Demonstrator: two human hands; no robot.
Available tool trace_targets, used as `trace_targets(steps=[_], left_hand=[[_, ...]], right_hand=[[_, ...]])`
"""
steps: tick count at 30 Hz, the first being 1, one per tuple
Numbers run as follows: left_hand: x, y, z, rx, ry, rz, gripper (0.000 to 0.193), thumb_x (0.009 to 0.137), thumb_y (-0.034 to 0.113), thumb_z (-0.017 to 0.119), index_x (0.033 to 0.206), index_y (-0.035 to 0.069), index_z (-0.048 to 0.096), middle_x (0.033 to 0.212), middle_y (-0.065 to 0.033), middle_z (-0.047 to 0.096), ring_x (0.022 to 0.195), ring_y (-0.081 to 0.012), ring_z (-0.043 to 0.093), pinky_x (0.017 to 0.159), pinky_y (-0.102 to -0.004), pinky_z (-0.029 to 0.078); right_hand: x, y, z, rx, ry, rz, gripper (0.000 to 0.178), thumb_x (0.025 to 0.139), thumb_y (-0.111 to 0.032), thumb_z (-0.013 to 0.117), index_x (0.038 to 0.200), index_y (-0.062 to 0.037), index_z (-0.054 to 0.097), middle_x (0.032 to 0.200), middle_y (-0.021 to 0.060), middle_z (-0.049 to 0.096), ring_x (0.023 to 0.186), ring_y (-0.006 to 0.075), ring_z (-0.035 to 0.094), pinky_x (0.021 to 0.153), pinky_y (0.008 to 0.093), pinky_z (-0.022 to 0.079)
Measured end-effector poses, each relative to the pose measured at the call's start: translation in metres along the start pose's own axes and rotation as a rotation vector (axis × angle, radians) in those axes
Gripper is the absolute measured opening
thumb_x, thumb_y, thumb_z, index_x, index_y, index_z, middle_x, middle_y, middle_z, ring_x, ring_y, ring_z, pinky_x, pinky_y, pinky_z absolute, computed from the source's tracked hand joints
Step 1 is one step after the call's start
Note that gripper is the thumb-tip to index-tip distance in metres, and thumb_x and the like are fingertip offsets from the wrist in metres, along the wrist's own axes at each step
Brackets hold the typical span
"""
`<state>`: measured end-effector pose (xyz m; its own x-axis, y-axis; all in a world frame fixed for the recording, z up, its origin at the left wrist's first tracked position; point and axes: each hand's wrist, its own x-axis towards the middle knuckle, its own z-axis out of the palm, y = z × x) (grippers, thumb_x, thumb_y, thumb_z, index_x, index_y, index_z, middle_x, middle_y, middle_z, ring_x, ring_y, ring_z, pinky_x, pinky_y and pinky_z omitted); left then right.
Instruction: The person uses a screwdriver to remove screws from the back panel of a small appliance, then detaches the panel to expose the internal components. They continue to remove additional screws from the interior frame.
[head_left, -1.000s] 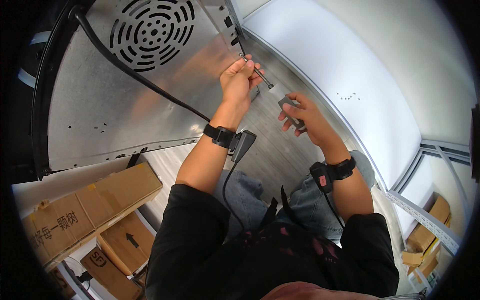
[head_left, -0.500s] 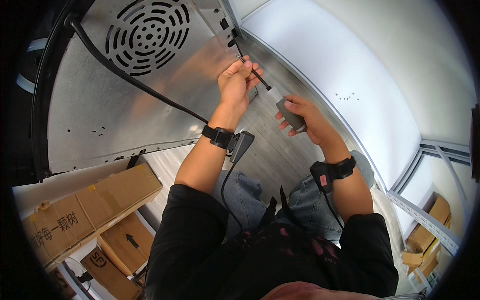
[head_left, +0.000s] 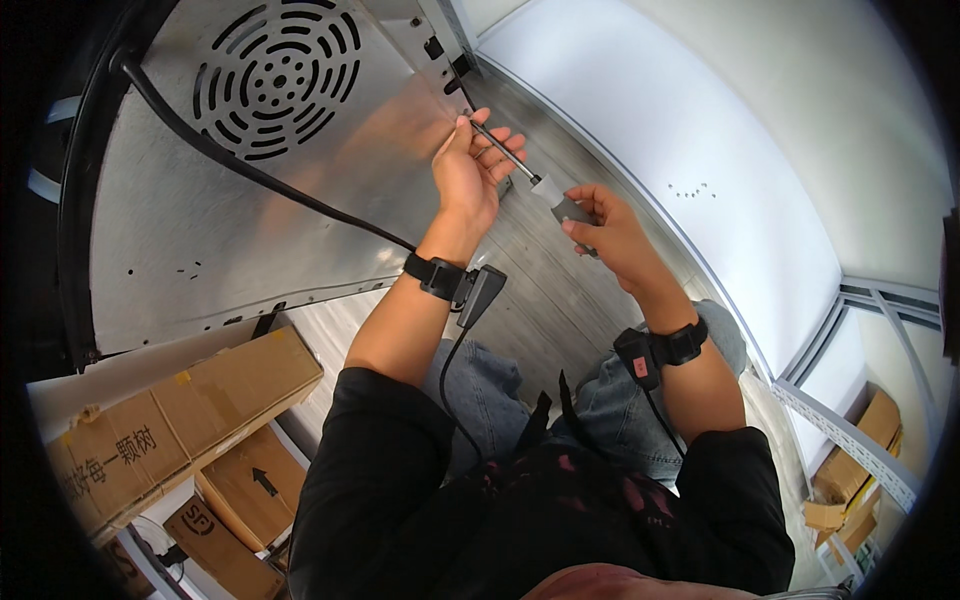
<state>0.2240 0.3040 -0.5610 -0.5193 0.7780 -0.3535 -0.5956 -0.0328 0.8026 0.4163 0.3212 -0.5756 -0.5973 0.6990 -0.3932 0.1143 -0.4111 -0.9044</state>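
My right hand (head_left: 606, 232) is closed round the grey handle of a screwdriver (head_left: 519, 167), which points up and left. The thumb lies along the near side of the handle. Around the tip end of the metal shaft, my left hand (head_left: 468, 180) has its thumb and forefinger close together, with the other fingers loosely curled behind the shaft. Whether a screw sits at the tip is too small to tell. Just beyond that tip stands the edge of a large metal panel (head_left: 300, 225) with a round slotted vent (head_left: 279, 82).
A thick black cable (head_left: 270, 180) runs across the panel toward my left forearm. Cardboard boxes (head_left: 215, 400) stand at lower left, with more cardboard (head_left: 868, 450) at lower right. A white wall panel (head_left: 660, 130) with a metal frame rises on the right, above a grey plank floor (head_left: 535, 275).
My right fingers have shifted round the screwdriver handle, the thumb now lower. My left thumb has moved off the shaft toward its tip. The metal panel appears slightly farther left.
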Motion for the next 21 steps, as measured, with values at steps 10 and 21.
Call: trace_targets(steps=[10,21], left_hand=[[0.012,-0.032,0.012,0.09,-0.144,-0.009,0.02,0.098,0.022,0.04,0.103,0.006,0.051,0.089,-0.0112,0.063,0.082,-0.0236,0.065,0.067,-0.0324,0.054],[0.081,-0.183,0.066,0.505,-0.269,-0.024,0.012,0.088,0.011,0.06,0.089,0.002,0.068,0.077,0.0009,0.06,0.065,-0.0112,0.054,0.061,-0.0246,0.045]], right_hand=[[-0.023,0.005,-0.023,0.002,0.078,0.117,0.033,0.086,-0.016,0.057,0.117,-0.0049,0.05,0.093,0.003,0.054,0.08,0.0101,0.052,0.064,0.0245,0.044],[-0.067,0.002,-0.096,0.297,0.369,0.171,0.035,0.086,-0.018,0.047,0.116,-0.0012,0.048,0.082,0.0096,0.058,0.064,0.0138,0.055,0.052,0.0256,0.043]])
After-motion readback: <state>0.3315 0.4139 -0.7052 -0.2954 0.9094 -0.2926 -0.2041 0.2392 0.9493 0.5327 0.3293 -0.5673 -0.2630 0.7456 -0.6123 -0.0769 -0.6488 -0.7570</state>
